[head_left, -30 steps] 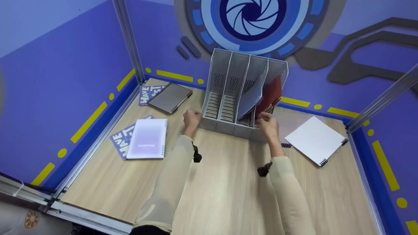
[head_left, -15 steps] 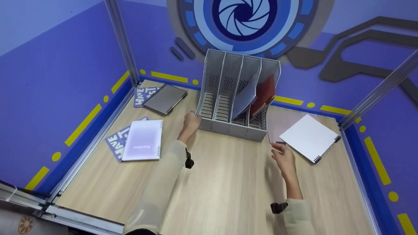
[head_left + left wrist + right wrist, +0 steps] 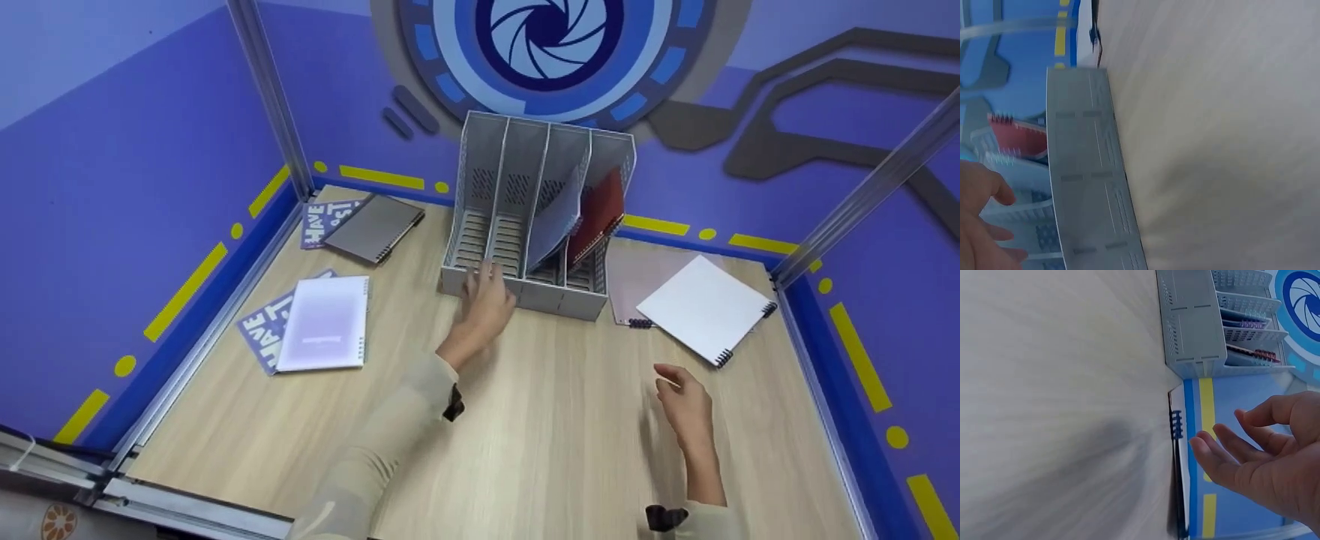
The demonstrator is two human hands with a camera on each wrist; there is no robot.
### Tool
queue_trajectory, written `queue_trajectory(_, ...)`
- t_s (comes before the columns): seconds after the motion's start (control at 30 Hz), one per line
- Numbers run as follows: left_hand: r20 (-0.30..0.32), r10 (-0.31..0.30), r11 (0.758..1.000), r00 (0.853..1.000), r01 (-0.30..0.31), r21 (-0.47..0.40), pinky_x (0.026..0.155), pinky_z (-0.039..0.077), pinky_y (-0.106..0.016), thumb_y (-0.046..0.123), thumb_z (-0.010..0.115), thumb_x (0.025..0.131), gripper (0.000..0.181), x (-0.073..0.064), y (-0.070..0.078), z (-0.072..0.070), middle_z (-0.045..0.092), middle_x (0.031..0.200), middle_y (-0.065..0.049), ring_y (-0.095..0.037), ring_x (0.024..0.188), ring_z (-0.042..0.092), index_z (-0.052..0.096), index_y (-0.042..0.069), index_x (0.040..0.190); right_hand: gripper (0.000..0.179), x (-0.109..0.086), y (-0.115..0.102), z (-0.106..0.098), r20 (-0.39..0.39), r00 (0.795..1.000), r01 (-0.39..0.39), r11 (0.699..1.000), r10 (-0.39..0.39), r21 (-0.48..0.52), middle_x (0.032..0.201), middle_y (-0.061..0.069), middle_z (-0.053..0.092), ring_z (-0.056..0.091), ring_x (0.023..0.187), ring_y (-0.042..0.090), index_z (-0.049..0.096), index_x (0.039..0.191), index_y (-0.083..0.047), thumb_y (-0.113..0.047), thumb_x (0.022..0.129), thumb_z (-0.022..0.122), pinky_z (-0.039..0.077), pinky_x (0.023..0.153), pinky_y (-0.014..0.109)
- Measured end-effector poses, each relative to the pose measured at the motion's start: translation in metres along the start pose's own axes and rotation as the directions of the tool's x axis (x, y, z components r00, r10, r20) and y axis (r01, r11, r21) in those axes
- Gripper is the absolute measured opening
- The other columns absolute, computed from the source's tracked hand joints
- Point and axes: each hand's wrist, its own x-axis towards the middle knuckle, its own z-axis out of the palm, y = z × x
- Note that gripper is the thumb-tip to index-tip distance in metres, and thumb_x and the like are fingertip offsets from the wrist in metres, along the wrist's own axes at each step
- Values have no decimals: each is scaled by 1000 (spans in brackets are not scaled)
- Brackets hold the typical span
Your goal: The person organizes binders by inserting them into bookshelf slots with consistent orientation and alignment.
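Note:
A grey file organizer (image 3: 562,301) with several upright compartments stands at the back of the table. My left hand (image 3: 487,306) is at its front wall, fingers loosely bent over the edge by the left compartments and holding nothing. In the left wrist view, the left hand's fingers (image 3: 994,188) spread beside the organizer's front panel (image 3: 1081,146). A red spiral notebook (image 3: 598,214) leans in the rightmost compartment, with a blue-grey notebook (image 3: 556,221) in the one beside it. My right hand (image 3: 688,409) hovers over the table at the right, fingers relaxed and nothing in them.
Right of the organizer, a white spiral notebook (image 3: 705,311) overlaps a pale pinkish notebook (image 3: 630,281). On the left, a white-lavender notebook (image 3: 322,322) covers part of a purple lettered booklet (image 3: 259,337). Behind it, a grey notebook (image 3: 375,229) overlaps another purple booklet (image 3: 315,225).
My right hand has left the organizer's front right corner and drawn back toward me and to the right. The left hand has shifted right from the organizer's left corner along its front.

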Motion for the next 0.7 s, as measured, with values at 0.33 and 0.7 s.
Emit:
queue_trajectory(0.33,120,337,912,934,-356,205,119,27,-47,20,64,95,57,-41,59,49,42,155,-14,-38,146,35,48,9,147,38,-22,21,-16,-53,998,-40,999,39,-34,143,27,53,52,131,42,54,139,5,-9,104,47,42,76,6)
queue_trajectory(0.7,358,524,717,773,-627,304,119,28,-32,24,53,100,44,-69,108,112,53,146,-6,-24,138,48,54,12,142,39,-30,27,-28,-84,988,-132,991,129,-22,142,26,54,55,129,39,53,140,4,-10,104,46,44,72,7)
